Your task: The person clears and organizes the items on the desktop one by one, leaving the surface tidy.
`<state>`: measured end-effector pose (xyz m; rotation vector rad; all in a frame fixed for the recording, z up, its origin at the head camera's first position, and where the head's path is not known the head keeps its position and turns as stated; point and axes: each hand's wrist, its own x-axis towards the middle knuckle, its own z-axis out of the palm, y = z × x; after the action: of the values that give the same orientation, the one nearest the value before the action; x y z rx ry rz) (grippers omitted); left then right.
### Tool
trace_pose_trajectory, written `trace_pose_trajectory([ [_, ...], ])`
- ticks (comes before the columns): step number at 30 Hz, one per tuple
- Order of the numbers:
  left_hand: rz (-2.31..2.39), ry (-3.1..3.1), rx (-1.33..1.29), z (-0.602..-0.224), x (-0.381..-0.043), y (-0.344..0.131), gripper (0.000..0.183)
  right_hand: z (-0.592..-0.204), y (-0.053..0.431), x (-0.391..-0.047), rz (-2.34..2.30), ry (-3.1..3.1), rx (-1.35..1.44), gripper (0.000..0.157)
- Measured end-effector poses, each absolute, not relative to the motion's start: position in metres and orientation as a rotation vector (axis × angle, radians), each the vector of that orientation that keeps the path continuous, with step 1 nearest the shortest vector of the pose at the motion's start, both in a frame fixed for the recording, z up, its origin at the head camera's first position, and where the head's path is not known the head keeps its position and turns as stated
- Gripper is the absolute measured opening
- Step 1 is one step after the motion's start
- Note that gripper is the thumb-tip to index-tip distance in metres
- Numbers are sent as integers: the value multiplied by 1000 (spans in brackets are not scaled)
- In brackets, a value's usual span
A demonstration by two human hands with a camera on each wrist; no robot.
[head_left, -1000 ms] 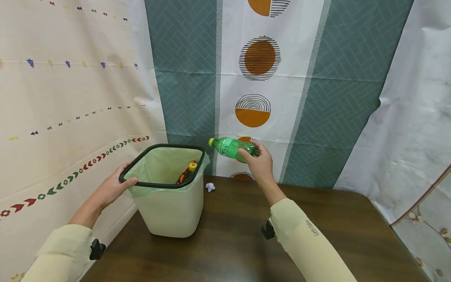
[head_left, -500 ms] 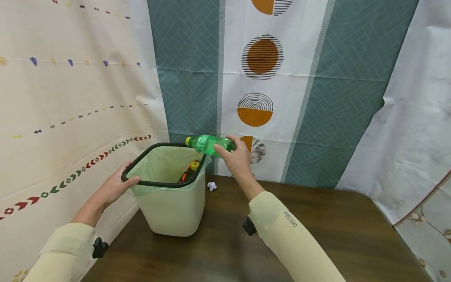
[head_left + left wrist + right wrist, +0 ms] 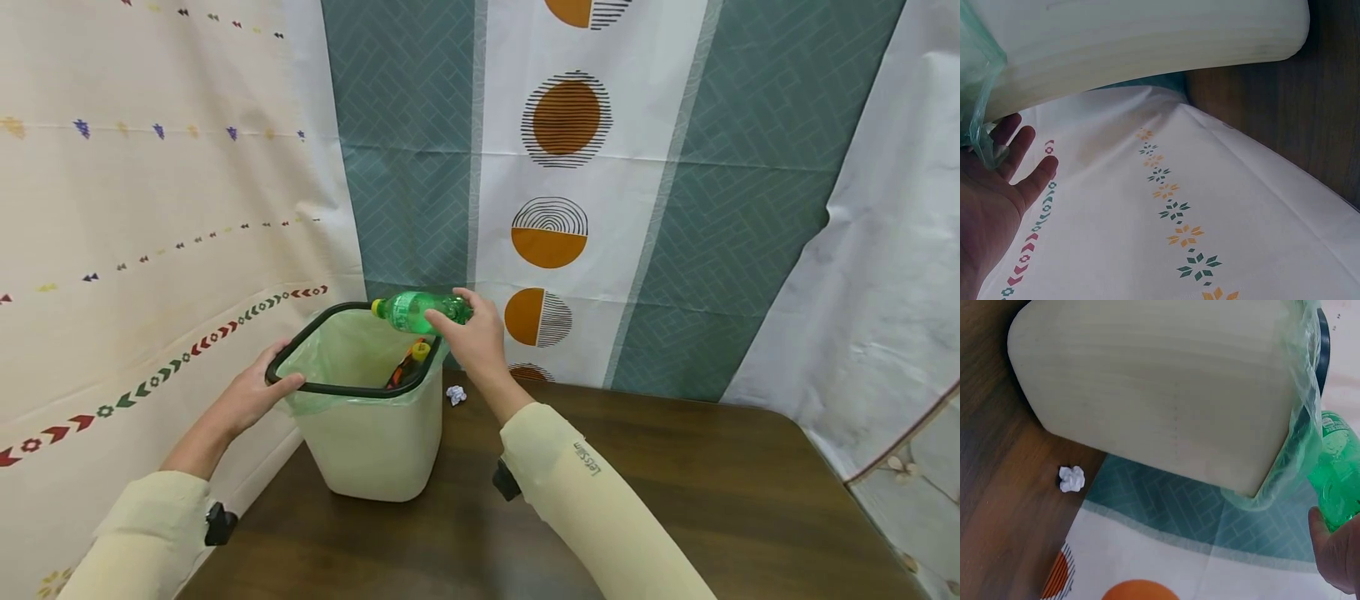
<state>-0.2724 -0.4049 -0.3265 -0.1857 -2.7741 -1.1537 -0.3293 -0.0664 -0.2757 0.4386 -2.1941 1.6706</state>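
In the head view a pale trash can (image 3: 375,454) with a black rim and a green liner bag (image 3: 330,358) stands on the wooden table. My left hand (image 3: 251,396) grips its near left rim, thumb over the top; in the left wrist view that hand (image 3: 988,200) has its fingers behind the liner's edge. My right hand (image 3: 474,333) holds a green plastic bottle (image 3: 420,312) by its base end, lying sideways over the can's far right rim, yellow cap pointing left. Inside the can are an orange-and-black item (image 3: 402,368) and something with a yellow top (image 3: 421,352).
A crumpled white paper ball (image 3: 456,395) lies on the table (image 3: 600,467) just right of the can. Patterned cloths hang behind the table and on both sides; the cream cloth (image 3: 172,250) is close beside my left hand.
My right hand has carried the bottle leftward, from beside the can to over its opening. My left hand keeps its grip on the rim. The whole scene shifts slightly right in view.
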Motion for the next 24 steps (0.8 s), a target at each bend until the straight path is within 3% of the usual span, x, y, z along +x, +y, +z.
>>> trace_pose_trajectory([
  [12, -1168, -2759, -194, -329, -273, -401, 87, -274, -73, -330, 1734, -2297, 632, 72],
  [24, -1157, -2750, -194, -327, -273, -406, 87, -275, -59, -339, 1794, -2251, 580, 66],
])
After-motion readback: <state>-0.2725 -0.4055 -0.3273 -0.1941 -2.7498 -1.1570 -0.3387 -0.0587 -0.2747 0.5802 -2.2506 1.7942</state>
